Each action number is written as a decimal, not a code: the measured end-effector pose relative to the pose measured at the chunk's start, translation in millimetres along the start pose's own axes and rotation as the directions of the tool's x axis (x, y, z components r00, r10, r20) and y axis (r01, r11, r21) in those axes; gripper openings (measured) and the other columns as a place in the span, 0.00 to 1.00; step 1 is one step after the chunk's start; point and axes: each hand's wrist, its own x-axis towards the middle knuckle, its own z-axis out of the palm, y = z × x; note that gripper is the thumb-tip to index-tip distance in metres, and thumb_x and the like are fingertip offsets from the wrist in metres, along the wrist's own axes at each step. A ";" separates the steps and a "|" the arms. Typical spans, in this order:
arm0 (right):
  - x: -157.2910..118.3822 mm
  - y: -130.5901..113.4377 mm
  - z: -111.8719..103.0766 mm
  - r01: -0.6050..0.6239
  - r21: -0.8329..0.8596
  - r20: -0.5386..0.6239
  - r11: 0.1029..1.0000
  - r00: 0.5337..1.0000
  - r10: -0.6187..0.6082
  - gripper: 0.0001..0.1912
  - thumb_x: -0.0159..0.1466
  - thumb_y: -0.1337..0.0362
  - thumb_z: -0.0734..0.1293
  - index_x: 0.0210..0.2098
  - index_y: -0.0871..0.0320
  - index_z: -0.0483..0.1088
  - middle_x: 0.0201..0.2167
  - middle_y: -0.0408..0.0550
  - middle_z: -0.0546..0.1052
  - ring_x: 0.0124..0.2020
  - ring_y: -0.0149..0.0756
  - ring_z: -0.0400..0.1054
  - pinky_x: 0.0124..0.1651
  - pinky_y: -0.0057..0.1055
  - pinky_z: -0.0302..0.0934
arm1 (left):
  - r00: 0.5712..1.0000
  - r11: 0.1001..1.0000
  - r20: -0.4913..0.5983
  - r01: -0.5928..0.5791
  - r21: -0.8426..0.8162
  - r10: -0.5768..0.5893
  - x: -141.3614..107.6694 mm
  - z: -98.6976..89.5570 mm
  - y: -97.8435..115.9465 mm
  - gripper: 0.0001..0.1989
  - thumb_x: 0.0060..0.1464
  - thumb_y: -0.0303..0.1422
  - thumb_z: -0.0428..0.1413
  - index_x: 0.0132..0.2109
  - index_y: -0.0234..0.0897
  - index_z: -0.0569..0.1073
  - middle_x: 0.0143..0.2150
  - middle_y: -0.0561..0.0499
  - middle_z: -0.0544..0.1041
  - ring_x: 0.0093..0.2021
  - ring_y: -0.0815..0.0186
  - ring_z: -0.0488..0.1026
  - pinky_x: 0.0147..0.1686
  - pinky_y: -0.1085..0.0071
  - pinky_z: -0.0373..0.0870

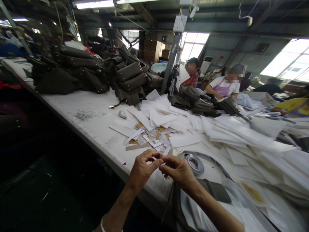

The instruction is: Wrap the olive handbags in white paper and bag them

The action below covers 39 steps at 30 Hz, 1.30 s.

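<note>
My left hand [145,167] and my right hand [175,167] meet above the front edge of the white table [70,103]. The fingers of both are pinched together, tip against tip, on something too small to make out. Just behind them lie white strips, small tags and a tan strip [137,146]. Right of my right hand is a coiled grey cord [196,165] beside a dark curved strap. A dark olive bag [214,190], partly under clear plastic, rests below my right wrist.
Dark bags [130,75] are heaped along the back left. White foam sheets [231,130] cover the right side. Small metallic bits [84,114] lie at the left. A metal post [171,61] rises mid-table. Several people work beyond, one in a purple apron [223,87].
</note>
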 end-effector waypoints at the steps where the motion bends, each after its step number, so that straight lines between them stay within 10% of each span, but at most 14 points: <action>1: 0.2 -3.5 -2.5 -0.020 0.039 0.009 0.999 1.000 0.020 0.15 0.54 0.56 0.75 0.37 0.58 0.79 0.23 0.44 0.77 0.22 0.31 0.70 0.25 0.27 0.67 | 0.999 0.999 -0.007 -0.034 0.020 0.034 -1.0 -0.4 0.8 0.07 0.55 0.33 0.61 0.41 0.38 0.79 0.41 0.50 0.80 0.41 0.64 0.77 0.41 0.72 0.75; 10: -3.1 -37.9 -14.9 -0.121 0.343 0.097 0.931 0.991 0.093 0.20 0.54 0.54 0.77 0.41 0.58 0.76 0.26 0.44 0.77 0.20 0.27 0.66 0.24 0.26 0.66 | 0.962 0.945 0.069 -0.273 0.182 0.264 -7.2 5.2 4.3 0.09 0.58 0.31 0.60 0.46 0.40 0.79 0.40 0.50 0.82 0.39 0.67 0.78 0.42 0.74 0.74; 23: -12.2 -18.1 9.2 -0.070 0.592 0.005 0.803 0.997 0.082 0.21 0.50 0.51 0.79 0.38 0.57 0.79 0.23 0.43 0.76 0.16 0.22 0.61 0.20 0.20 0.57 | 0.985 0.939 0.106 0.165 -0.301 -0.139 -7.7 9.2 14.9 0.10 0.50 0.36 0.65 0.40 0.36 0.82 0.34 0.50 0.82 0.35 0.62 0.78 0.38 0.72 0.73; 30: -14.2 -10.9 20.5 -0.040 0.598 -0.073 0.801 0.992 0.104 0.19 0.52 0.50 0.77 0.38 0.55 0.80 0.31 0.47 0.79 0.11 0.19 0.59 0.14 0.19 0.47 | 0.979 0.830 0.161 0.192 -0.524 -0.125 -12.5 22.0 2.0 0.14 0.53 0.38 0.63 0.42 0.31 0.81 0.22 0.51 0.77 0.26 0.65 0.73 0.41 0.66 0.70; 33: -16.4 -13.1 23.2 -0.053 0.577 -0.084 0.815 0.989 0.123 0.19 0.53 0.52 0.77 0.41 0.55 0.79 0.40 0.50 0.79 0.12 0.19 0.60 0.14 0.20 0.49 | 0.977 0.802 0.154 0.210 -0.559 -0.148 -14.7 24.7 -2.8 0.19 0.53 0.42 0.62 0.43 0.29 0.80 0.21 0.50 0.75 0.25 0.64 0.73 0.38 0.66 0.70; 39: -14.1 -19.4 15.4 -0.112 0.430 -0.071 0.896 0.985 0.157 0.19 0.55 0.61 0.73 0.46 0.59 0.76 0.19 0.41 0.74 0.18 0.28 0.66 0.23 0.24 0.61 | 0.985 0.939 0.060 0.174 -0.297 -0.163 -17.0 15.8 -0.1 0.15 0.56 0.41 0.59 0.44 0.35 0.77 0.31 0.50 0.79 0.32 0.64 0.76 0.38 0.69 0.72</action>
